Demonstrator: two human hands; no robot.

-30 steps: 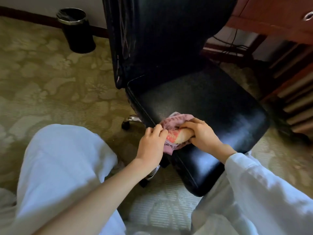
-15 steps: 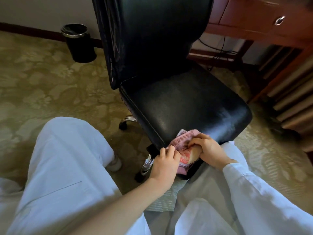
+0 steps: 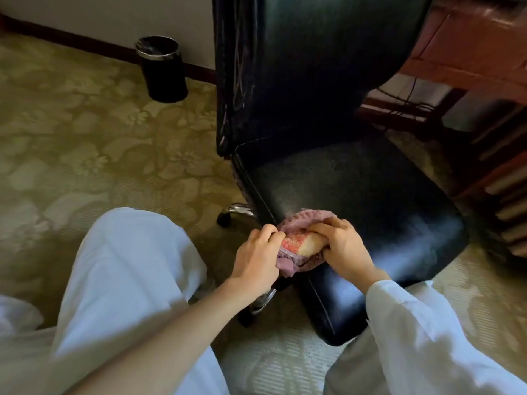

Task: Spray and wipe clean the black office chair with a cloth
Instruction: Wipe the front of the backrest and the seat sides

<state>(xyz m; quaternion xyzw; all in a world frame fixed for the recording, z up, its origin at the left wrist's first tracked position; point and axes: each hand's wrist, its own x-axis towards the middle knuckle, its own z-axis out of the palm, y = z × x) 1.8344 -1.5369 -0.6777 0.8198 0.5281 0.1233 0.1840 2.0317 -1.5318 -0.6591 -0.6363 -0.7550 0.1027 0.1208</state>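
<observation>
- From my remote view I see the black chair (image 3: 328, 81) standing on a patterned carpet (image 3: 85, 138), its backrest upright and its seat (image 3: 370, 195) facing me.
- The cloth (image 3: 306, 220), pinkish purple with a red and cream patch, lies bunched on the near edge of the seat, between both hands.
- The left hand (image 3: 256, 258) grips the cloth's left side; its fingers (image 3: 271, 232) are curled into the fabric at the seat's edge.
- The right hand (image 3: 345, 246) grasps the cloth from the other side, its fingers (image 3: 333, 223) curled over the top of the bundle, thumb below.
- The left forearm is bare; the right arm wears a white sleeve (image 3: 413, 323).
- A knee in white trousers (image 3: 128, 266) is just beside the chair, near a wheel (image 3: 224, 219).
- A black bin (image 3: 162, 69) stands by the wall, well apart from the hands.
</observation>
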